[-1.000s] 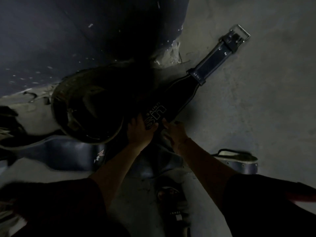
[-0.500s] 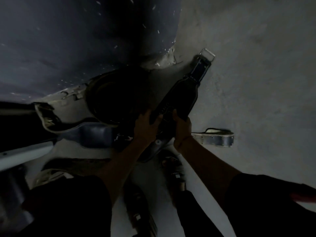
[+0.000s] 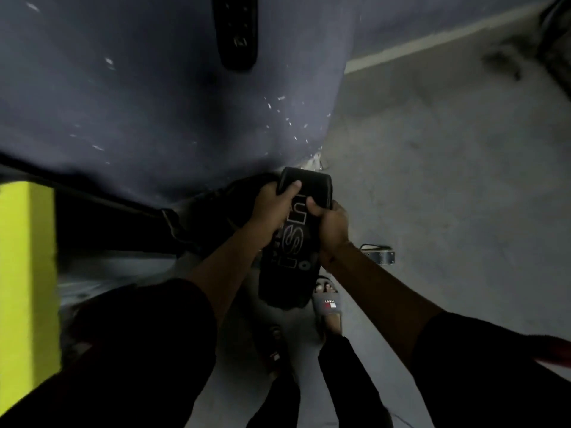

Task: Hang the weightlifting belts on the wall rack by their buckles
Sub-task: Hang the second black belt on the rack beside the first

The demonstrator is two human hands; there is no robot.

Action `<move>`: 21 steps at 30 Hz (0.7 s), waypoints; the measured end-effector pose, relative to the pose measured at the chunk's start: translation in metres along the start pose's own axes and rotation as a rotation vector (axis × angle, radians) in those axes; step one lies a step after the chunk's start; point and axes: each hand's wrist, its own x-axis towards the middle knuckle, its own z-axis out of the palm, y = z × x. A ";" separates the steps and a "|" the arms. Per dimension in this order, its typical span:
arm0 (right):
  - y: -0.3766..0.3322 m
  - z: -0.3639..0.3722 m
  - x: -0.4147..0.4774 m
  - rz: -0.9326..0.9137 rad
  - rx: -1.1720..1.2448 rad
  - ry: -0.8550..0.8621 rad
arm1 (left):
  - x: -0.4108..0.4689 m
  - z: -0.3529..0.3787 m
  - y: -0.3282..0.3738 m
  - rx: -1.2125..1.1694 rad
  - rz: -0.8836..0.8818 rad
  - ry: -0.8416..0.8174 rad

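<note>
Both hands now lift the wide black padded weightlifting belt with white lettering (image 3: 293, 239) off the grey concrete floor (image 3: 448, 196); a second ago it lay stretched there. Left hand (image 3: 272, 208) and right hand (image 3: 332, 227) each grip it tightly. Its buckle is hidden, so hanging comes next.

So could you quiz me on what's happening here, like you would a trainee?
1. True or false: both the left hand and the right hand grip the black belt.
2. What hangs on the wall at top? A) a towel B) a dark belt C) a rope
3. Fill in: another belt lies on the ____ to the right of the person's right arm.

Key: 1 true; 2 B; 3 floor.
</note>
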 end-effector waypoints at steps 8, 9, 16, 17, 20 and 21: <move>-0.110 0.045 -0.158 -0.107 -0.247 -0.154 | -0.133 -0.060 0.124 -0.494 -0.093 -0.013; -0.126 0.051 -0.172 -0.130 -0.269 -0.162 | -0.149 -0.064 0.135 -0.530 -0.075 -0.017; -0.226 0.097 -0.267 -0.418 -0.266 -0.386 | -0.246 -0.087 0.230 -0.618 0.327 0.102; -0.234 0.102 -0.276 -0.447 -0.263 -0.413 | -0.251 -0.091 0.239 -0.601 0.387 0.107; -0.265 0.115 -0.320 -0.536 -0.254 -0.511 | -0.290 -0.111 0.279 -0.544 0.520 0.147; -0.276 0.118 -0.335 -0.563 -0.259 -0.557 | -0.303 -0.118 0.292 -0.533 0.543 0.168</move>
